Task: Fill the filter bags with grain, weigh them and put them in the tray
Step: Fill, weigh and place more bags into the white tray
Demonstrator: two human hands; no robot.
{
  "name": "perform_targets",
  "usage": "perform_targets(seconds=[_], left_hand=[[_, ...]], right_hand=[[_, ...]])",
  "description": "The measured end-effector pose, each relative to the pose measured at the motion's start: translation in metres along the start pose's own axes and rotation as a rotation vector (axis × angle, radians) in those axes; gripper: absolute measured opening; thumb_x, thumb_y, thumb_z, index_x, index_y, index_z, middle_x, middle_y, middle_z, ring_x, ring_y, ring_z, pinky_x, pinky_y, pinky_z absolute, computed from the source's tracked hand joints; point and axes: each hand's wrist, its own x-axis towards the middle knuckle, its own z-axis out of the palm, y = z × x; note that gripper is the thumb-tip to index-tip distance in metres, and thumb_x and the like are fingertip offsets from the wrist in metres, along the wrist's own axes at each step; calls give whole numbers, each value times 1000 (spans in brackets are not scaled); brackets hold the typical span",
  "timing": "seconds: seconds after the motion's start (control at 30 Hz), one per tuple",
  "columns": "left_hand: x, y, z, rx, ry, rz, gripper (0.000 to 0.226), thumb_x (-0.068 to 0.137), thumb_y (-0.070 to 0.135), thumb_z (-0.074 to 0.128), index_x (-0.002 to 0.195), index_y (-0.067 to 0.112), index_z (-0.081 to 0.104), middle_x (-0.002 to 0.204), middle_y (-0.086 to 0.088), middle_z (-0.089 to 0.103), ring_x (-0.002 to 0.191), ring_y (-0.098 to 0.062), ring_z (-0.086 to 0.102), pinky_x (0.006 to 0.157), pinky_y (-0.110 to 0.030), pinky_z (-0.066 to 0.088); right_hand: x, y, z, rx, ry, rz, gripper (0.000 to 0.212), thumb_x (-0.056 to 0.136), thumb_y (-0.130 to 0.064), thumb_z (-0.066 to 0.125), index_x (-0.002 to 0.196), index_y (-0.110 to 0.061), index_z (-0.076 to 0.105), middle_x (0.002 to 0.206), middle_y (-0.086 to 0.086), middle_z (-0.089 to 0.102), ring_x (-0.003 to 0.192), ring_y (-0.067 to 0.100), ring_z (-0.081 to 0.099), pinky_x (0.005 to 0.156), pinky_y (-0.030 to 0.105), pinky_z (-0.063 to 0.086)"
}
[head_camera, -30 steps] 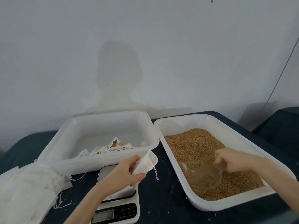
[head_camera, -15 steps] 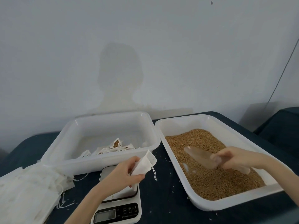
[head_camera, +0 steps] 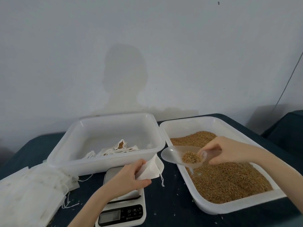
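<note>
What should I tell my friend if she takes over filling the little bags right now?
Left hand holds an open white cloth filter bag above the white digital scale.
Right hand holds a clear plastic scoop with some grain, beside the bag.
Done: a few filled bags lie in the empty-looking white tray.
Left: pour, weigh, place; empty bags wait left. Brown grain tray right.

Both forearms are bare up to the lower edge of the picture, with no sleeve visible on them. The left hand (head_camera: 129, 178) and the right hand (head_camera: 224, 150) are bare too, and the fingernails look short and plain.
</note>
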Motion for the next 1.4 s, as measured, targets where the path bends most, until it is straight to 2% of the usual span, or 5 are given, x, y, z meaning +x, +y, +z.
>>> perform_targets(seconds=[0.33,0.77,1.1,1.23,1.4], left_hand=[[-8,3,-6,68,27,13,32,73,47,70,100,38,54,93,19,64,84,0,60,74,-20,51],[-4,9,-2,219,96,30,51,63,75,58,109,69,35,107,37,49,102,11,48,87,-19,44],[3,7,7,457,223,43,64,73,69,58,127,36,47,105,19,52,99,-6,48,83,-24,34],[10,11,16,469,277,22,57,77,66,57,122,33,48,104,12,58,98,-11,53,83,-27,39],[15,13,21,338,408,15,70,80,56,65,137,21,45,114,7,60,106,-13,53,95,-33,41]], right_hand=[[16,-31,13,-200,-83,24,19,79,-19,72,95,-28,75,88,7,69,57,1,48,56,16,42],[30,-54,21,-217,-83,31,19,79,-16,70,91,-29,75,92,3,72,74,17,64,73,27,57],[36,-93,17,-653,45,56,25,75,-21,60,95,-28,73,87,-6,72,81,8,67,66,27,55],[39,-123,16,-966,162,-60,10,64,-23,55,54,-25,53,50,-6,44,47,8,43,46,22,27],[43,-153,9,-1182,204,-157,6,62,-23,50,60,-17,52,51,-4,39,44,13,35,46,24,18]])
